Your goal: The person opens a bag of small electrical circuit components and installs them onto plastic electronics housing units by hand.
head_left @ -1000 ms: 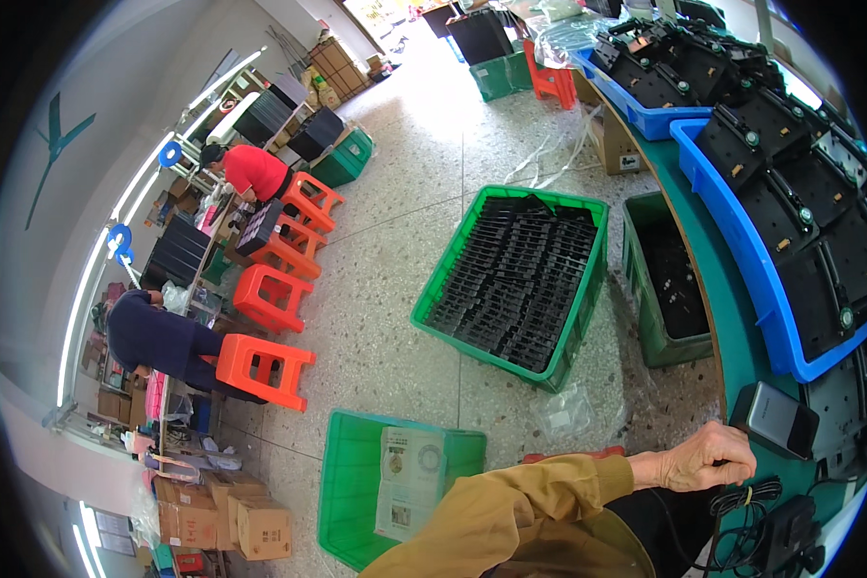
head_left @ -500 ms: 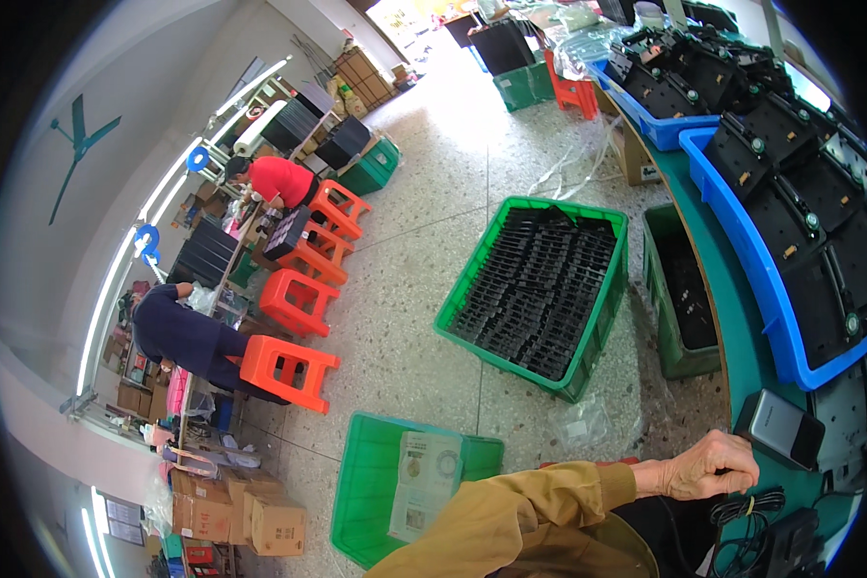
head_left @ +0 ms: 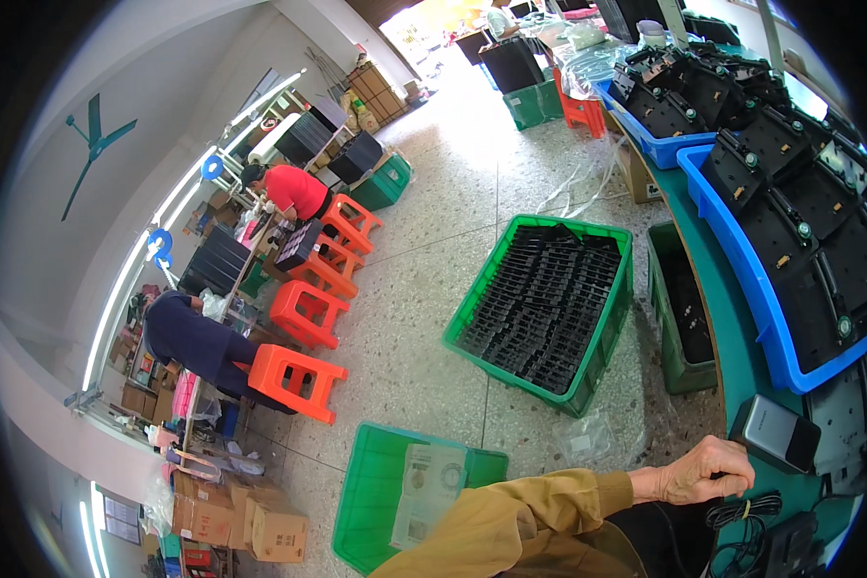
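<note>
My left hand [head_left: 696,474] rests at the near edge of the green table [head_left: 737,337], its fingers [head_left: 732,460] curled into a loose fist; I can't tell whether they pinch anything. Just beside them lies a bundled black cable [head_left: 742,525], light and limp, probably best lifted at its yellow tie. My right hand is out of sight.

Bright daylight from the doorway; sharp centre, edges bent.

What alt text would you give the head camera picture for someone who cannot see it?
A person's left hand, in a mustard sleeve, rests closed at the edge of a teal workbench beside a small grey box and coiled black cables. Green crates of black parts sit on the floor below.
</note>
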A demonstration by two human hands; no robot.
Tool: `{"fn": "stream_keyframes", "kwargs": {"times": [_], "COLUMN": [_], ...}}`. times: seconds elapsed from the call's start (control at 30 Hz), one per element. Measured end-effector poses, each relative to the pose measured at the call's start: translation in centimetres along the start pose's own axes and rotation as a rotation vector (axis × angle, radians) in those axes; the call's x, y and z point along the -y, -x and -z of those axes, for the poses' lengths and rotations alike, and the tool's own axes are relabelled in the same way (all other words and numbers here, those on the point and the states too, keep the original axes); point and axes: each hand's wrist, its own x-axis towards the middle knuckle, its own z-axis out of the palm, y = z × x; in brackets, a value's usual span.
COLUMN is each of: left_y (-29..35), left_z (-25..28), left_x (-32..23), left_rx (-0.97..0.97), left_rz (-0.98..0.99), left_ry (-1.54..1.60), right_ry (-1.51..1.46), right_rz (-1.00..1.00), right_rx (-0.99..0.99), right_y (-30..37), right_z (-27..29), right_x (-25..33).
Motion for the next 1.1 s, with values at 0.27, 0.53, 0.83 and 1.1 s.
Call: {"fn": "stream_keyframes", "kwargs": {"times": [0.27, 0.53, 0.83, 1.1], "left_y": [0.1, 0.1, 0.2, 0.2], "left_z": [0.2, 0.0, 0.1, 0.1], "left_x": [0.1, 0.2, 0.4, 0.4], "left_rx": [0.051, 0.012, 0.041, 0.035], "left_rz": [0.027, 0.001, 0.015, 0.003], "left_ry": [0.025, 0.016, 0.015, -0.004], "right_ry": [-0.033, -0.068, -0.113, -0.150], "right_rz": [-0.009, -0.026, -0.036, -0.043], "right_rx": [-0.034, -0.069, -0.103, -0.129], "right_y": [-0.5, -0.9, -1.4, -2.2], "right_z": [-0.5, -1.2, -1.6, -1.9], "right_x": [0.4, 0.9, 1.7, 2.5]}}
